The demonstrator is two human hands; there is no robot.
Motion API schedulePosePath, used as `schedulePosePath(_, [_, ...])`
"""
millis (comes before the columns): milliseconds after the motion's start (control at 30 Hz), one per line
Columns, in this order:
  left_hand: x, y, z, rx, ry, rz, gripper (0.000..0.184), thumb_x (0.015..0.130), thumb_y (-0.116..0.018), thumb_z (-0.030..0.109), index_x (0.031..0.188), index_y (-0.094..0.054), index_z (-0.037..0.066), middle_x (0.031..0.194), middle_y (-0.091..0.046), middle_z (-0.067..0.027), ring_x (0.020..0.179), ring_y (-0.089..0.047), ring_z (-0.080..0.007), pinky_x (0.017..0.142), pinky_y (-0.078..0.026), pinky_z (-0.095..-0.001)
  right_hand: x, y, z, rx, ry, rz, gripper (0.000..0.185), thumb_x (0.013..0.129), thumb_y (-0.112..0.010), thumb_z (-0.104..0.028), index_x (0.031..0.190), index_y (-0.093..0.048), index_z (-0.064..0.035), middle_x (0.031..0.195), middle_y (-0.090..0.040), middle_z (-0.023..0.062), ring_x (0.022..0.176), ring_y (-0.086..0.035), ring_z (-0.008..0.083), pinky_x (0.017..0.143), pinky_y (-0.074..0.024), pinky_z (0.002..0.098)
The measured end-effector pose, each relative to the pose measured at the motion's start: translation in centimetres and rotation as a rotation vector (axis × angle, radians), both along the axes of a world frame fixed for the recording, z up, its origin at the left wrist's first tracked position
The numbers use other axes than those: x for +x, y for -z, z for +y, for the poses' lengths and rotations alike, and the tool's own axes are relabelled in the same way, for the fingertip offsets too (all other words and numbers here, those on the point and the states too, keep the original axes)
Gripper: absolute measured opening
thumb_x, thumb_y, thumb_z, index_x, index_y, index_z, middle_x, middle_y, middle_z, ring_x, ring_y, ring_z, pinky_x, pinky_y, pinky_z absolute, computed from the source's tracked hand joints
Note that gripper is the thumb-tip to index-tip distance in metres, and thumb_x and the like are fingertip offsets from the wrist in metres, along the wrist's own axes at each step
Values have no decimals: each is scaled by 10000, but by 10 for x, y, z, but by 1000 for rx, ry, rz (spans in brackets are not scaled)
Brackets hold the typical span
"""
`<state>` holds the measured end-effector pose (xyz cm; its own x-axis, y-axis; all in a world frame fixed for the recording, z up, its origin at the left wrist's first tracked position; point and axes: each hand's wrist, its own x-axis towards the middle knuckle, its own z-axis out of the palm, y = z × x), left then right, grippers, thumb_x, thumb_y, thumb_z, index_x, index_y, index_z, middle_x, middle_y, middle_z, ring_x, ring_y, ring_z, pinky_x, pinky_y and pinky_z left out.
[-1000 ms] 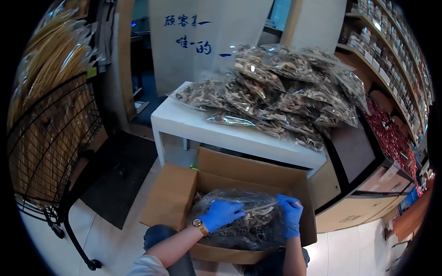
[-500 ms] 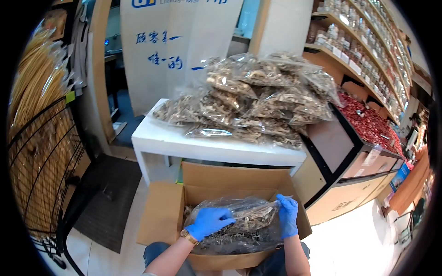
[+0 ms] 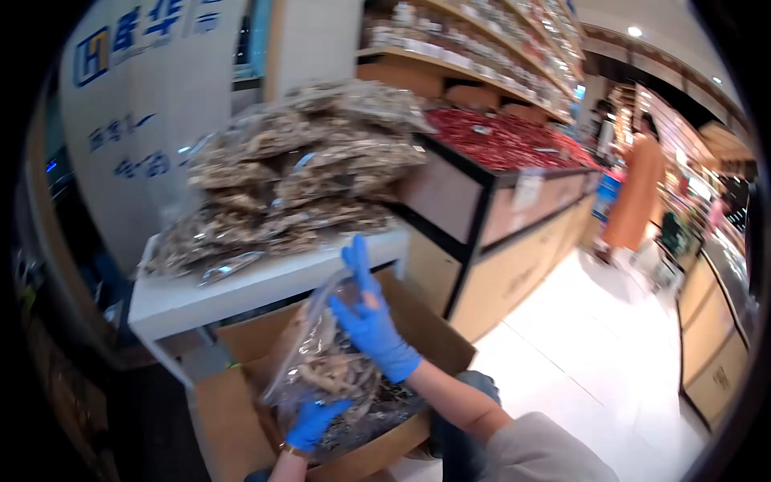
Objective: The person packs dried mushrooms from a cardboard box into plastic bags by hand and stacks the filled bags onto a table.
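A clear plastic bag of dried, pale brown pieces (image 3: 325, 365), possibly mushrooms, is tilted up above an open cardboard box (image 3: 229, 414). My left hand (image 3: 317, 422), in a blue glove, grips the bag near its lower end; some fingertips are hidden. My right hand (image 3: 373, 325), also gloved in blue, is by the bag's upper right side with its fingers stretched and apart. Whether it presses on the plastic I cannot tell, as the view is blurred. Dark dried pieces in plastic (image 3: 389, 414) lie inside the box under the bag.
Behind the box, a white table (image 3: 181, 301) bears a heap of similar filled bags (image 3: 297, 161). To its right stands a counter (image 3: 530, 229) topped with red dried goods (image 3: 506, 140). Shelves of jars (image 3: 458, 40) line the wall. A person in orange-brown clothing (image 3: 634, 193) stands farther off.
The bag has gone from lying in the box to being tilted upward. My right hand has risen and its fingers have spread. My view has swung to the right.
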<state>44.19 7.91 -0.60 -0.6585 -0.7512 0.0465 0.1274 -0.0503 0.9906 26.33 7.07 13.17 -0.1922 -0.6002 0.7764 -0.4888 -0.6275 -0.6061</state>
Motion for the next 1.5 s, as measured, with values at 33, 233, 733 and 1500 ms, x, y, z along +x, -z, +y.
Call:
schedulePosePath(33, [2,4,-4,3,-24,64,458,785,-695,16,1203,-509,18,1099,-614,-82,972,-604,-182,872,-505,-313,0,-1,15,-52,132,207,787,855,-616,-131,1478,-144,-37,1538,-138,175,1346,-301,289,1041,-317,358])
schedulePosePath(233, [2,12,-7,260,-153,250,579,865,-586,88,1385,-350,1,1243,-503,-90,1112,-495,-179,969,-403,-307,-21,40,107,140,312,438,855,719,-764,-300,1407,-343,-18,1466,-272,210,1353,-268,366,1113,-210,432])
schedulePosePath(733, [-6,-9,3,217,95,476,630,911,-524,283,1442,-277,52,1458,-344,-66,1328,-326,-198,1093,-253,-360,-16,105,129,451,268,502,1061,592,-824,-190,1442,-217,-7,1474,-215,255,1359,-245,419,1092,-279,427])
schedulePosePath(1500, [-6,-9,-6,232,99,198,383,961,-473,312,1227,-546,48,1130,-624,-85,1060,-583,-176,938,-431,-312,-101,-14,96,-82,-221,-882,614,957,-384,-506,1462,-246,-185,1462,-328,86,1303,-370,245,1068,-344,377])
